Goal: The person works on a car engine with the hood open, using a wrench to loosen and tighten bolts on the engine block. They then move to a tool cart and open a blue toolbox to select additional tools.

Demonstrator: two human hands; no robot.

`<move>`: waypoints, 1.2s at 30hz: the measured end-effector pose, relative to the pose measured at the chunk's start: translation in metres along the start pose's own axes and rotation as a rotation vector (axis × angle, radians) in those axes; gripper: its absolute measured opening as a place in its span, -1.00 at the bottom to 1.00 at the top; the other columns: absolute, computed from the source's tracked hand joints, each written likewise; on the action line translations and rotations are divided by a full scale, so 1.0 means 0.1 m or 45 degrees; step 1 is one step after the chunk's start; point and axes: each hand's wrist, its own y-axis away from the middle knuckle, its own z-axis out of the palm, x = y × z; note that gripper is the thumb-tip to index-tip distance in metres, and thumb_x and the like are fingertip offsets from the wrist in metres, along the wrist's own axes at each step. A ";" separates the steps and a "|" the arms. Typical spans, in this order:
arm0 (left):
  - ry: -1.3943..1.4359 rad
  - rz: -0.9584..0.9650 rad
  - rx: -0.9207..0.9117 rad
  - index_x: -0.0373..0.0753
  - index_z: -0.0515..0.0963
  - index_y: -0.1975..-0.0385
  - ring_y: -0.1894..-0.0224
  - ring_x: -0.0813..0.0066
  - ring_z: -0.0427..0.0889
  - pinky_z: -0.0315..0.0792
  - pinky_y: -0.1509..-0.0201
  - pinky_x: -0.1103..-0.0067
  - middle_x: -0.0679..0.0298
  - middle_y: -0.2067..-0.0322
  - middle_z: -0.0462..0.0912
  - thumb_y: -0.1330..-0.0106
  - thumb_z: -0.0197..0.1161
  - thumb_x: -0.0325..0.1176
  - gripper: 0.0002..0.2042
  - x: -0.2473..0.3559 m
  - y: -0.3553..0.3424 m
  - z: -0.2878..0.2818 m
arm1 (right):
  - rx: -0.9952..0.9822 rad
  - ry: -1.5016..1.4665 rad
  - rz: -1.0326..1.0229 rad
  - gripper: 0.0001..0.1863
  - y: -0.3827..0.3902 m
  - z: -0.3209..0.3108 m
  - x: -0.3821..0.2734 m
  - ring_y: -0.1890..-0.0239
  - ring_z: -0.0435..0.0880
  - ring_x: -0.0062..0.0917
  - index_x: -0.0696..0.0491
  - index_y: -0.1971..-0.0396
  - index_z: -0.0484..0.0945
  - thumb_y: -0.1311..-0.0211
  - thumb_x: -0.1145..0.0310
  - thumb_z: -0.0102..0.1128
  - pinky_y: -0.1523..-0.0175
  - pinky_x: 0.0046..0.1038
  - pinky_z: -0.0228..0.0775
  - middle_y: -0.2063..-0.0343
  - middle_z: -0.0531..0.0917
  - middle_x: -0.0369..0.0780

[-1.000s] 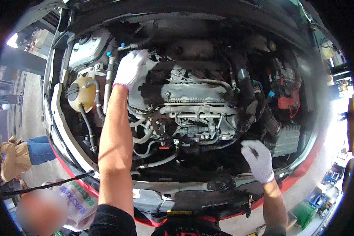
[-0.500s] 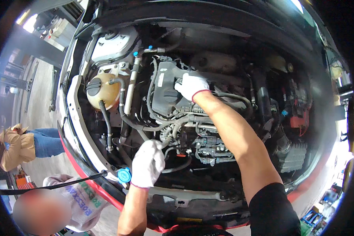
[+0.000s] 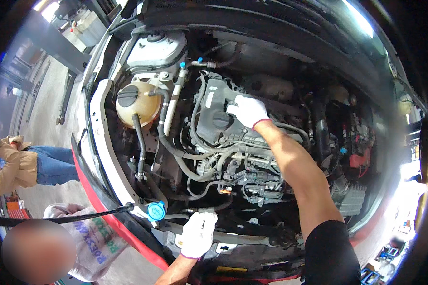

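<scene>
Here, over the engine cover point(image 3: 214, 105) with right hand point(image 3: 247, 111) half curled, near the blue cap point(image 3: 156, 211) with left hand point(image 3: 198, 233) loosely folded; cannot tell whether gripping anything.

You are facing large block lettering point(image 3: 91, 244) on a grey sweatshirt point(image 3: 83, 259) at your lower left, its slanting rows running in purple-blue and green. On the dark engine cover point(image 3: 216, 105), a small white label point(image 3: 209, 99) is sitting toward the left edge, its print showing too small to read. The blue cap point(image 3: 156, 211) is bearing a faint marking. Below the front panel point(image 3: 252, 258), a yellow label point(image 3: 231, 269) is showing, its print too small to make out.
</scene>
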 end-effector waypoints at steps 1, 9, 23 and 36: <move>-0.008 0.040 0.000 -0.23 0.67 0.20 0.26 0.10 0.67 0.56 0.18 0.37 0.09 0.29 0.70 -0.43 0.20 -0.40 -0.87 0.00 -0.01 0.02 | -0.009 -0.006 -0.002 -0.46 0.00 0.00 0.02 0.10 0.69 -0.02 0.08 0.22 0.65 -0.29 -0.17 0.13 -0.01 -0.05 0.50 0.18 0.72 0.04; -0.002 0.069 0.014 -0.20 0.66 0.17 0.22 0.13 0.68 0.58 0.12 0.38 0.12 0.23 0.72 -0.40 0.19 -0.44 -0.87 -0.08 0.01 0.06 | -0.004 -0.085 0.032 -0.44 0.03 -0.02 -0.02 0.03 0.67 -0.04 0.08 0.13 0.66 -0.28 -0.18 0.17 -0.05 -0.11 0.49 0.13 0.70 0.05; 0.048 0.060 0.088 -0.27 0.62 0.23 0.33 0.10 0.65 0.53 0.20 0.39 0.08 0.35 0.66 -0.41 0.19 -0.47 -0.92 -0.07 -0.02 0.12 | 0.150 -0.978 0.231 -0.56 0.31 -0.42 0.49 0.40 0.61 -0.66 0.17 0.19 0.65 -0.24 0.07 0.46 0.29 -0.53 0.44 0.39 0.71 -0.26; -0.108 0.186 0.066 -0.24 0.62 0.24 0.36 0.10 0.62 0.50 0.27 0.37 0.09 0.38 0.62 -0.42 0.20 -0.45 -0.93 -0.08 -0.04 0.14 | 0.374 -1.495 0.560 -0.59 0.86 -0.18 0.93 0.44 0.40 -0.76 0.01 0.39 0.59 -0.23 -0.04 0.45 0.28 -0.60 0.26 0.52 0.50 -0.44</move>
